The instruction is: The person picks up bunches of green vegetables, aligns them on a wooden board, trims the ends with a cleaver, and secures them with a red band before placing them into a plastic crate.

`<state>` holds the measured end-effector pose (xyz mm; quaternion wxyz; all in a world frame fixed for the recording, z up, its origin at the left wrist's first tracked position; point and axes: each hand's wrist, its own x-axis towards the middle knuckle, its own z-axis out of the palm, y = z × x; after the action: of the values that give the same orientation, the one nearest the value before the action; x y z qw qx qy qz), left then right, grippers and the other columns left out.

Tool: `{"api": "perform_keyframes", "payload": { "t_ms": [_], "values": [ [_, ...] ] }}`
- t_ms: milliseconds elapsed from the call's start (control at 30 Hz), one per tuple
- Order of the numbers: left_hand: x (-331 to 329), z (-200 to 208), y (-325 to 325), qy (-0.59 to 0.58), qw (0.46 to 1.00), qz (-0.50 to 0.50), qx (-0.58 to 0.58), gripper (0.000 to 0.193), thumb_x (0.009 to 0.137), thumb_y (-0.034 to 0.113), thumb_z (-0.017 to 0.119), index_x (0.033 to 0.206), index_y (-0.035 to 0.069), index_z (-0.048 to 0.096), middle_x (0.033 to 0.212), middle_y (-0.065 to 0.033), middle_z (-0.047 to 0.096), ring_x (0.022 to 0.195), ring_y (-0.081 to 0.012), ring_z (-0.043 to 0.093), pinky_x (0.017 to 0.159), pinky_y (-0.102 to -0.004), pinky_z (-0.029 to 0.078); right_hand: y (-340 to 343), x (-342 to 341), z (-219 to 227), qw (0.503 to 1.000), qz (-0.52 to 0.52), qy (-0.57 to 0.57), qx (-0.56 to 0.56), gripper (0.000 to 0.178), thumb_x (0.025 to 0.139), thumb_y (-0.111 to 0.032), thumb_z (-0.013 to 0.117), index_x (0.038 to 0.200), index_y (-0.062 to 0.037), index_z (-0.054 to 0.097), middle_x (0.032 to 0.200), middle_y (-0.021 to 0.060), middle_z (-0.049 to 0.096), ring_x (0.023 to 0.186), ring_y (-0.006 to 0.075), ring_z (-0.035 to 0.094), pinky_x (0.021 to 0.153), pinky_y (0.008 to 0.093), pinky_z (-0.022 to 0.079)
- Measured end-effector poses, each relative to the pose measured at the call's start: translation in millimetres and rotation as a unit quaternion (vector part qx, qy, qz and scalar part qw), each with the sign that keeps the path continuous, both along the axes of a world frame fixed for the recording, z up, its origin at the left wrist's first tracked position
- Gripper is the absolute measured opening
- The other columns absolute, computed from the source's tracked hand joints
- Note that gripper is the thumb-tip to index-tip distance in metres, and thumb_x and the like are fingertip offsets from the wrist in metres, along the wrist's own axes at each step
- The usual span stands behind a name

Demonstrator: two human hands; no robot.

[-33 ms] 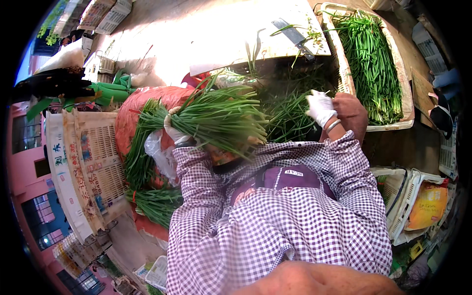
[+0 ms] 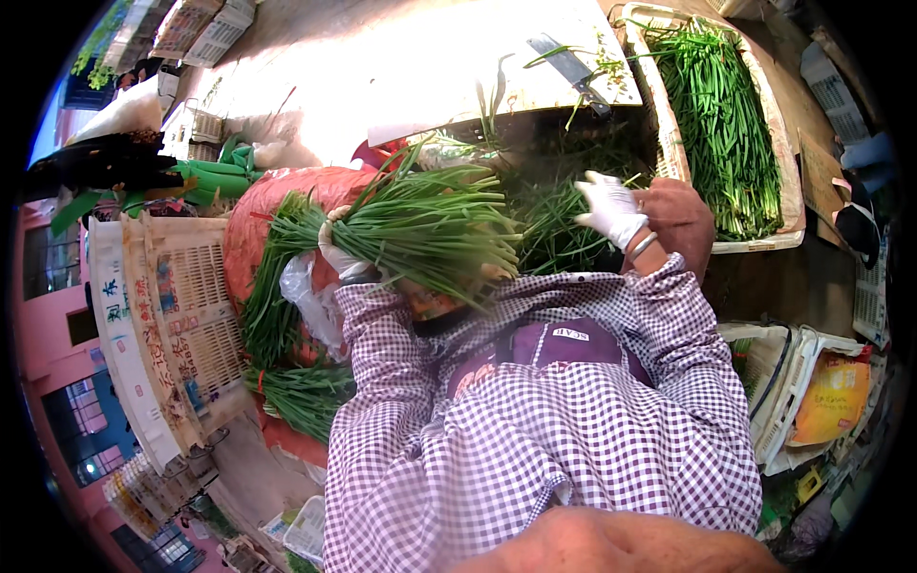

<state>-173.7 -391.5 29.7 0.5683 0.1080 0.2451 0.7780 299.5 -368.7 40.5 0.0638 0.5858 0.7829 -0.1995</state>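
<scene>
My left hand (image 2: 339,246), in a white glove, is closed round a thick bunch of garlic chives (image 2: 435,224). The pale cut ends point right, toward my lap. More chives (image 2: 263,310) lie below that hand on a red sack (image 2: 256,215), next to a crumpled clear plastic bag (image 2: 310,296). My right hand (image 2: 611,208), gloved in white too, has its fingers apart and holds nothing. It hovers over loose green leaves (image 2: 554,224) piled in front of me, right of the held bunch.
A light board (image 2: 430,76) lies ahead, with a cleaver (image 2: 570,72) near its right corner. At the far right a white crate (image 2: 669,124) holds chives laid lengthwise. Stacked crates (image 2: 143,315) stand on the left. A brown rounded thing (image 2: 680,224) sits beside my right wrist.
My right hand has shifted a little to the left and its fingers have spread. The left hand and its bunch have stayed put.
</scene>
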Motion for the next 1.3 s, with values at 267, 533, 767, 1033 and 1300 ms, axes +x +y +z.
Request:
{"api": "perform_keyframes", "payload": {
  "t_ms": [267, 533, 767, 1033, 1300],
  "values": [
    [4.7, 1.3, 1.9, -0.051, 0.998, -0.037, 0.017, 0.022, 0.081, 0.018, 0.055, 0.095, 0.001, 0.061, 0.099, -0.0133, 0.064, 0.099, -0.0260, 0.059, 0.096, -0.0409, 0.044, -34.0, -98.8, -40.3, 0.798, 0.034, 0.536, -0.273, 0.038, 0.087, -0.019, 0.065, 0.121, -0.0030, 0.058, 0.118, 0.0103, 0.061, 0.098, 0.0161, 0.058, 0.088, 0.0309, 0.047],
    [5.8, 4.2, 3.4, -0.111, 0.993, 0.026, -0.019, 0.023, 0.080, 0.017, 0.052, 0.093, 0.001, 0.062, 0.101, -0.0165, 0.066, 0.098, -0.0284, 0.061, 0.097, -0.0444, 0.045, -13.6, -15.1, -13.8, 0.990, 0.010, 0.099, -0.098, 0.023, 0.087, -0.030, 0.058, 0.096, -0.0131, 0.069, 0.082, 0.0102, 0.068, 0.075, 0.0241, 0.066, 0.070, 0.0355, 0.051],
    [-12.2, -18.0, 7.2, -0.126, 0.992, 0.008, 0.001, 0.024, 0.080, 0.020, 0.052, 0.097, 0.006, 0.062, 0.107, -0.0134, 0.065, 0.103, -0.0300, 0.060, 0.097, -0.0527, 0.044, -70.2, -94.0, 66.9, 0.866, 0.038, 0.499, -0.017, 0.018, 0.084, -0.020, 0.069, 0.092, -0.0040, 0.071, 0.083, 0.0093, 0.070, 0.070, 0.0149, 0.067, 0.063, 0.0254, 0.052],
    [13.3, 10.8, 1.4, -0.100, 0.995, 0.002, 0.029, 0.022, 0.079, 0.014, 0.054, 0.093, 0.001, 0.063, 0.099, -0.0171, 0.065, 0.099, -0.0286, 0.060, 0.095, -0.0440, 0.046, -83.1, -155.7, 48.3, 0.851, -0.051, 0.513, -0.103, 0.025, 0.083, -0.026, 0.068, 0.097, -0.0059, 0.067, 0.085, 0.0128, 0.067, 0.079, 0.0280, 0.065, 0.070, 0.0356, 0.050],
    [11.3, 10.1, 4.4, -0.087, 0.996, 0.020, 0.023, 0.021, 0.080, 0.015, 0.054, 0.091, 0.001, 0.064, 0.099, -0.0148, 0.067, 0.096, -0.0275, 0.062, 0.093, -0.0429, 0.047, -79.5, -143.5, 54.5, 0.879, -0.004, 0.472, -0.063, 0.017, 0.083, -0.020, 0.065, 0.087, -0.0035, 0.063, 0.082, 0.0134, 0.064, 0.074, 0.0306, 0.064, 0.065, 0.0372, 0.050]
  ]
}}
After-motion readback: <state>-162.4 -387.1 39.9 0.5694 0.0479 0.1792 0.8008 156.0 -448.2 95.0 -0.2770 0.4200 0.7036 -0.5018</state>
